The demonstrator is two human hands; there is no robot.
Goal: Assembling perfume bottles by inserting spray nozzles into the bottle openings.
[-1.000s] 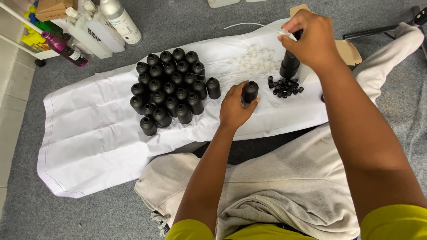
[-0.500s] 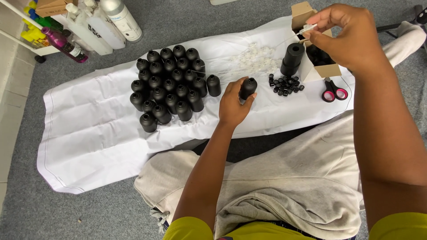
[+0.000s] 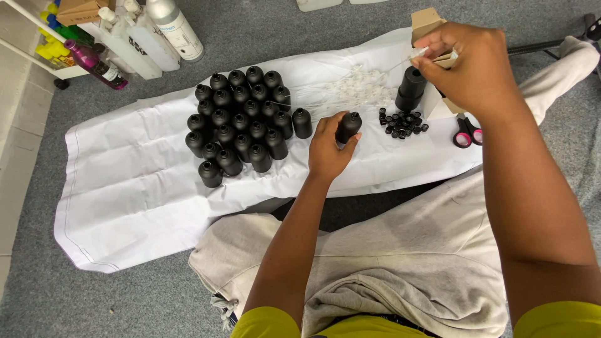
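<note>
My left hand is closed around a small black bottle, gripping its body with thumb and fingers and holding it upright just above the white cloth, near the centre of the view. The bottle looks like light, rigid plastic with a smooth, somewhat slippery wall; I judge that the correct hold is around the mid-body, below the shoulder, leaving the narrow neck free at 12 o'clock. Excess squeeze is probably unnecessary, since an empty bottle of this kind weighs little. My right hand is raised at 2 o'clock from the bottle, fingers pinched shut on a thin white insert with a clear tube; this part appears slender, flexible and easily bent, so I judge it best held near its thicker head, not by the tube. Directly below that hand stands a taller black bottle, beside a cardboard box. A scatter of small black caps lies at 3 o'clock from the held bottle, and pink-handled scissors lie further out along the same line. A tight cluster of upright black bottles stands at 9 o'clock, and a pile of white inserts lies at 12 o'clock.
</note>
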